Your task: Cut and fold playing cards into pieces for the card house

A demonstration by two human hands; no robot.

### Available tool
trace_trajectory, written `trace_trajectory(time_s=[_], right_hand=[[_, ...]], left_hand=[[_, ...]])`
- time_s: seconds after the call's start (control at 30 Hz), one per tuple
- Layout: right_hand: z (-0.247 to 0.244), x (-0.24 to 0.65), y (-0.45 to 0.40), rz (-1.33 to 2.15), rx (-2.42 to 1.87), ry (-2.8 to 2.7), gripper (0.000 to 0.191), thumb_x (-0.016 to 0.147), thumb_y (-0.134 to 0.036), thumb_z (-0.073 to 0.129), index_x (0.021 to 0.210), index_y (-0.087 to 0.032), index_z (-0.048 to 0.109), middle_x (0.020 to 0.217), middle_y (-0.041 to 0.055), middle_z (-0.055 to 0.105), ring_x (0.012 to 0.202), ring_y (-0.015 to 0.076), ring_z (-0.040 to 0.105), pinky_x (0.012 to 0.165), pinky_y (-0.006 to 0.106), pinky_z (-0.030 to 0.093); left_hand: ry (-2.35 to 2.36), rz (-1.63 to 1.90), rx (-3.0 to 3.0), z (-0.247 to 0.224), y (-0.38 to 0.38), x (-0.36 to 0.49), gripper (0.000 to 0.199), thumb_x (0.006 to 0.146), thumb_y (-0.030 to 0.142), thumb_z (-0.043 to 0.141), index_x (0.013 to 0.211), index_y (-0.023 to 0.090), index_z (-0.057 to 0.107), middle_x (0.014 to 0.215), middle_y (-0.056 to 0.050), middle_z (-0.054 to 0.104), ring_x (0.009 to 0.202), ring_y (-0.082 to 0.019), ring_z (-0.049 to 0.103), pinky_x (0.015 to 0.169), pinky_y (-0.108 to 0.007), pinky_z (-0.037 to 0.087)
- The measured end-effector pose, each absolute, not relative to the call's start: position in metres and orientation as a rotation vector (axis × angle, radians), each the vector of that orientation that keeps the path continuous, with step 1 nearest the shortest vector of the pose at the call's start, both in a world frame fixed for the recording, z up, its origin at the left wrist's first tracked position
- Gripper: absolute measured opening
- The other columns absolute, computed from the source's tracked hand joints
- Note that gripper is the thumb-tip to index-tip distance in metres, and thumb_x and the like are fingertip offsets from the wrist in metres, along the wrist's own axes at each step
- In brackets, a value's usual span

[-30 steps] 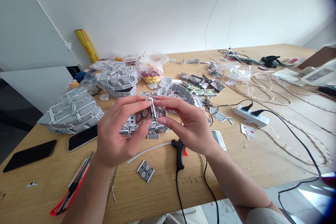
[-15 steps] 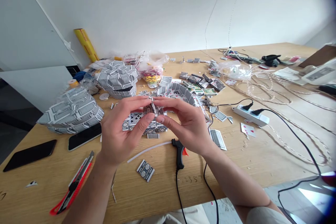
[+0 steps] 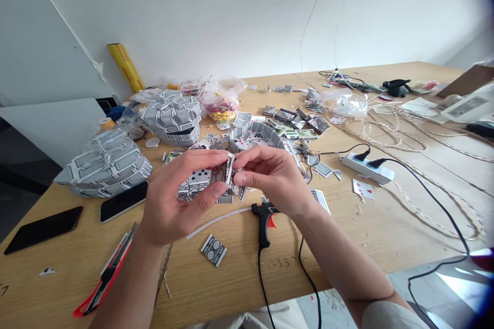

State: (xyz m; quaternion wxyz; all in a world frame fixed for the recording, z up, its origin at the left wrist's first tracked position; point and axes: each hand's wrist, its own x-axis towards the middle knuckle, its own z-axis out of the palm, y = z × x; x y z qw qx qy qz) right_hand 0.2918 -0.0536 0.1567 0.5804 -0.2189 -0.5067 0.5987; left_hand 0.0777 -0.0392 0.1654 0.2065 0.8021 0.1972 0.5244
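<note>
Both hands pinch a small folded playing card [image 3: 219, 172] with a dark patterned back, held above the table. My left hand [image 3: 179, 198] grips its left part between thumb and fingers. Its right part is between the thumb and fingers of my right hand [image 3: 278, 180]. Behind the hands, partly covered, lies a piece built of cards [image 3: 196, 177] with club pips showing. Below the right wrist rests a black glue gun [image 3: 264, 223] with a red-orange trigger, a white glue stick [image 3: 218, 221] reaching left from it. A patterned folded card [image 3: 213, 250] lies on the table nearer me.
Two woven card boxes [image 3: 172, 115] [image 3: 104, 164] stand at left, near two phones [image 3: 123, 201] [image 3: 44, 229] and a red utility knife [image 3: 106, 272]. A curved card wall [image 3: 266, 133] and loose cards [image 3: 297, 121] lie behind. A power strip [image 3: 368, 168] with cords sits at right.
The folded card has come slightly down and tilted, showing more of its patterned face and white edge. My right fingers have shifted along it and bent more.
</note>
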Motion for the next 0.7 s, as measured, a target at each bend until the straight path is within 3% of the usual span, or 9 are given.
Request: trace_trajectory(time_s=[0.07,0.3,0.5,0.7], right_hand=[[0.1548,0.2911,-0.0521,1.449,-0.507,-1.138,0.024,0.075,-0.015,0.099,0.091,-0.022,0.083,0.087,-0.0015,0.081,0.076,0.0096,0.073,0.072,0.022,0.062],[0.1505,0.2894,-0.0475,1.522,-0.506,-1.062,0.045,0.064,-0.013,0.105,0.095,-0.022,0.074,0.086,-0.0025,0.080,0.075,0.0100,0.074,0.070,0.020,0.062],[0.1527,0.2868,-0.0510,1.422,-0.531,-1.102,0.041,0.065,-0.021,0.106,0.091,-0.020,0.075,0.090,-0.0002,0.081,0.076,0.0125,0.076,0.072,0.025,0.067],[0.1527,0.2855,-0.0555,1.001,-0.551,-1.244,0.024,0.074,-0.012,0.099,0.087,-0.024,0.084,0.090,0.0005,0.083,0.088,0.0165,0.078,0.086,0.032,0.067]], left_hand=[[0.534,1.453,2.238,0.1656,-0.0389,0.0782,0.042,0.093,0.014,0.079,0.133,0.026,0.076,0.132,-0.007,0.079,0.124,-0.027,0.074,0.108,-0.047,0.062],[0.575,1.457,2.348,0.1677,-0.0396,0.0802,0.035,0.098,0.015,0.072,0.131,0.025,0.077,0.134,-0.008,0.077,0.124,-0.027,0.074,0.107,-0.046,0.060],[0.657,1.509,2.497,0.1714,-0.0437,0.0826,0.032,0.098,0.020,0.074,0.130,0.027,0.077,0.127,-0.008,0.077,0.116,-0.026,0.074,0.102,-0.046,0.061],[0.655,1.579,2.573,0.1728,-0.0447,0.0849,0.035,0.093,0.008,0.081,0.123,0.025,0.076,0.115,-0.004,0.079,0.103,-0.020,0.076,0.090,-0.037,0.064]])
